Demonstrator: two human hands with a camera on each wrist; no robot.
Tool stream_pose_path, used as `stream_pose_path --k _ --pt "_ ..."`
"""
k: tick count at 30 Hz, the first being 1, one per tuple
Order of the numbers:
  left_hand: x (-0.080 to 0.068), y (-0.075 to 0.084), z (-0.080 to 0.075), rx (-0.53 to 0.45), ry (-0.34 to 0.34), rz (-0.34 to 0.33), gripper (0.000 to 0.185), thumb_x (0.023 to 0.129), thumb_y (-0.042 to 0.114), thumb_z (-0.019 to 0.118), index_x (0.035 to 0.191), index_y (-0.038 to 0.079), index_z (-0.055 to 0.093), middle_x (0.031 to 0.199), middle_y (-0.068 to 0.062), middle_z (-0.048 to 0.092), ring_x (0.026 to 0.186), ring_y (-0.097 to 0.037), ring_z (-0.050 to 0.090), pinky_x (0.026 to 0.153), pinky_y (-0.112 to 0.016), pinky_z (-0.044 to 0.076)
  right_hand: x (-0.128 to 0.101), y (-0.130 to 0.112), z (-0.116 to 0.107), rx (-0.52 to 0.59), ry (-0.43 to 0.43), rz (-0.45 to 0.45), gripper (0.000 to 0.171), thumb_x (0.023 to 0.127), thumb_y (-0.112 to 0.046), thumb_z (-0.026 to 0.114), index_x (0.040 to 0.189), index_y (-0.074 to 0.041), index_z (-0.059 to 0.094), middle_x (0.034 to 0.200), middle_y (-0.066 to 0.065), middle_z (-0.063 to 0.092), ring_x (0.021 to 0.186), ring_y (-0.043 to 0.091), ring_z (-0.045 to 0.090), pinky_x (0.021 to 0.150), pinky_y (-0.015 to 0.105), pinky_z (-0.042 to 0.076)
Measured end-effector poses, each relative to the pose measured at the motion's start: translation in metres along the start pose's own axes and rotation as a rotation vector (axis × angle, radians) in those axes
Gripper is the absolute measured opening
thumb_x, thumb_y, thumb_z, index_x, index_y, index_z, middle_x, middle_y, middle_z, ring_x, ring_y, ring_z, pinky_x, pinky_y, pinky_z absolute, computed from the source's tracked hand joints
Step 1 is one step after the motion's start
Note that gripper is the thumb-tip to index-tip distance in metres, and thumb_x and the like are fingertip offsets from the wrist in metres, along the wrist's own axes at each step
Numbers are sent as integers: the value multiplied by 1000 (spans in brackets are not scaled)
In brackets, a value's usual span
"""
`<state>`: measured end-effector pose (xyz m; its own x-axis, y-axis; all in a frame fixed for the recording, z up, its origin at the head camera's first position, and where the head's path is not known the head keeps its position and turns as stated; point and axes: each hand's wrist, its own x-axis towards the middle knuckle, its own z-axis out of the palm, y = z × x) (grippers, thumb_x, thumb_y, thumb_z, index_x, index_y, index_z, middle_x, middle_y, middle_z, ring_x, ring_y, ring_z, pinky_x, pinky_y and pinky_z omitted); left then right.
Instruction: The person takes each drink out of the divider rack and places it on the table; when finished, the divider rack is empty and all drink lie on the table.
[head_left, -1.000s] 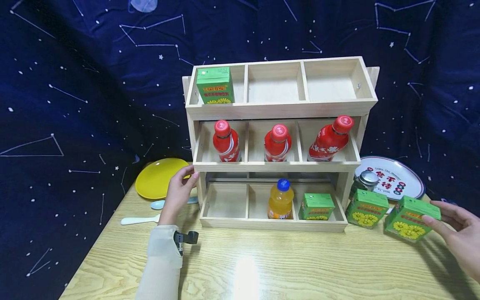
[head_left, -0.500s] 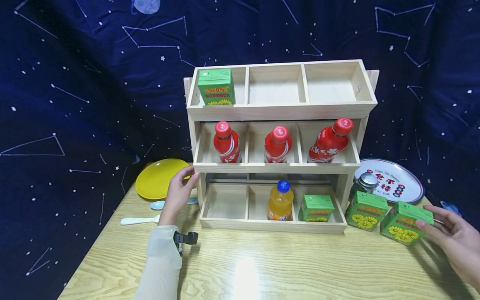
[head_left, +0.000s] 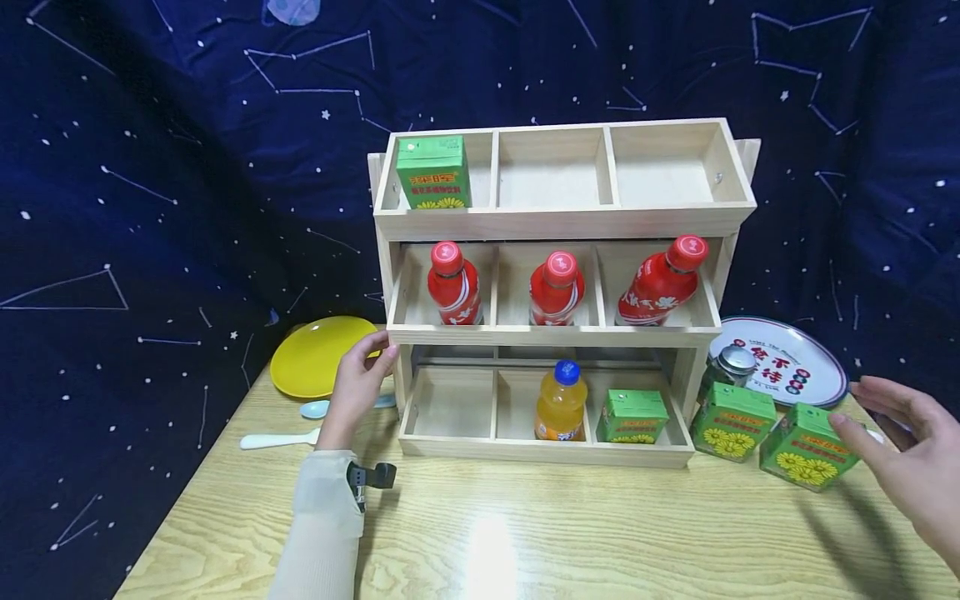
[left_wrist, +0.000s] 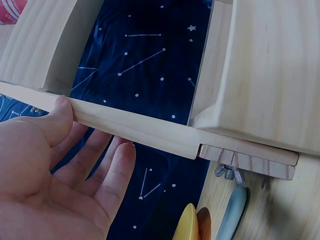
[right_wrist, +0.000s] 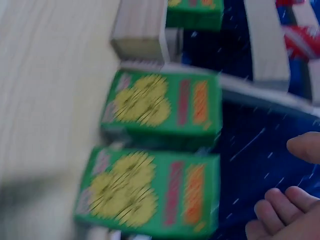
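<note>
Left hand (head_left: 358, 390): I see it rest flat on the rack (head_left: 558, 223), grip spread.
Right hand (head_left: 911, 454): grip spread, holding nothing (just beside the carton (head_left: 808, 446)).
Carton: on the counter (head_left: 525, 533).

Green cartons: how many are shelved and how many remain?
Two are shelved: one green carton in the rack's top-left compartment, another bottom right. In hand: the right hand is open beside the rightmost carton, not gripping it; the left hand rests on the rack. That carton and its neighbour remain on the table.
</note>
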<state>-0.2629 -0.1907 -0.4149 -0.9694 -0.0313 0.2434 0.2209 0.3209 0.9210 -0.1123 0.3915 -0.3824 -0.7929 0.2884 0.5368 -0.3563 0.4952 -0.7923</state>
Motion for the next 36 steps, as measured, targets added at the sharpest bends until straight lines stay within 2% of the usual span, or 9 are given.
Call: stream_pose_path --k 3,6,10,13,20,22,28,36 --pt "0 0 -1 0 -3 9 42 100 22 59 137 3 55 127 -18 58 109 -35 62 92 -40 55 3 -23 11 27 -11 -38 57 80 26 62 127 -6 61 114 -13 65 106 -1 59 90 5 42" --pt "-1 2 -2 1 -7 12 43 101 24 59 138 2 54 128 -19 57 110 -36 62 93 -41 55 6 -51 24 -1 -35 -65 50 82 22 64 129 2 59 116 -8 66 105 2 60 89 6 44" --pt "-1 3 -3 2 0 7 42 100 23 59 137 4 55 128 -18 57 110 -35 62 92 -39 55 12 -87 42 -96 -97 -83 49 87 10 67 134 -2 57 123 -7 62 107 1 59 89 4 44" --pt "-2 4 -3 7 5 3 40 100 22 60 136 5 56 127 -16 58 108 -34 63 91 -38 56 19 -113 54 -111 -164 -131 50 88 8 68 135 -5 56 127 -4 60 110 2 58 89 5 44" --pt "-2 5 -2 11 0 17 38 100 22 60 134 5 57 126 -16 59 107 -33 64 91 -38 56 47 -171 83 49 -277 -286 52 83 19 66 131 4 57 127 11 61 113 17 58 97 15 45" --pt "-2 4 -1 11 1 12 38 100 22 60 134 6 57 125 -15 59 108 -32 63 91 -38 56 56 -185 93 105 -310 -298 49 84 17 66 130 4 57 126 14 61 113 20 58 97 16 46" --pt "-2 3 -1 12 -3 -1 40 100 23 60 135 6 56 126 -14 59 110 -32 63 91 -39 56 78 -221 121 110 -378 -294 44 90 4 68 132 -4 58 128 11 60 114 18 59 97 17 47" --pt "-2 5 -2 18 -4 -5 40 100 23 60 136 7 56 127 -14 59 110 -31 63 92 -39 55 105 -256 153 143 -426 -272 41 94 -10 68 133 -5 57 130 9 60 118 19 57 98 18 47"
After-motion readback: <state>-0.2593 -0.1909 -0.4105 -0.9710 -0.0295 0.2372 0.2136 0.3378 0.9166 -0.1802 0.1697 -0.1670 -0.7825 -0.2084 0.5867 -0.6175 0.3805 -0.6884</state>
